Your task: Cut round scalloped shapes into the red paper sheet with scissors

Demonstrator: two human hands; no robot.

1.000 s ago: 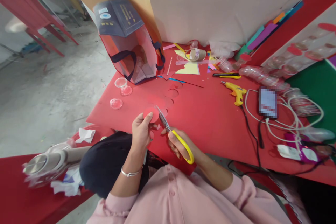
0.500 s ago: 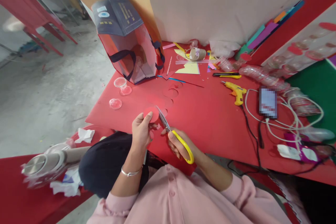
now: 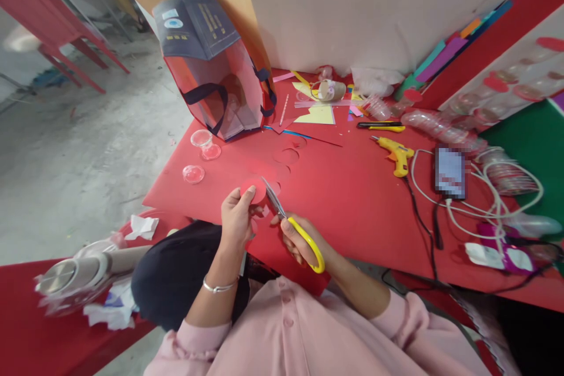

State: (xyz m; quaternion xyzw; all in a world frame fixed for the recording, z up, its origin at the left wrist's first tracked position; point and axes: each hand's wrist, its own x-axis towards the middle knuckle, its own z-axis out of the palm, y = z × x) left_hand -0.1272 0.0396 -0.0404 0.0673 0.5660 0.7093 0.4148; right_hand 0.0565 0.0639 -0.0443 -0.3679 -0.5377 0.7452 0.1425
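Observation:
Between the thumb and fingers of my left hand [image 3: 237, 214] is a round piece of red paper [image 3: 255, 190]. My right hand [image 3: 298, 239] is closed around the yellow handle of a pair of scissors [image 3: 306, 243]. The scissor blades [image 3: 274, 197] point up and left and lie along the right edge of the red circle; whether they touch it I cannot tell. Beyond the hands, curved red paper offcuts [image 3: 287, 157] lie on the red table [image 3: 348, 188]. Left of them sit small clear plastic cups [image 3: 194, 174].
A dark blue and orange bag [image 3: 211, 64] stands at the back left. To the right are a yellow glue gun [image 3: 396, 155], a cutter knife [image 3: 380, 126], a phone [image 3: 450, 172] and looped white cables [image 3: 497, 220]. Paper scraps [image 3: 319, 114] lie near the wall.
Almost nothing differs. Both hands, the red circle and the scissors hold nearly the same place, with only a very slight shift.

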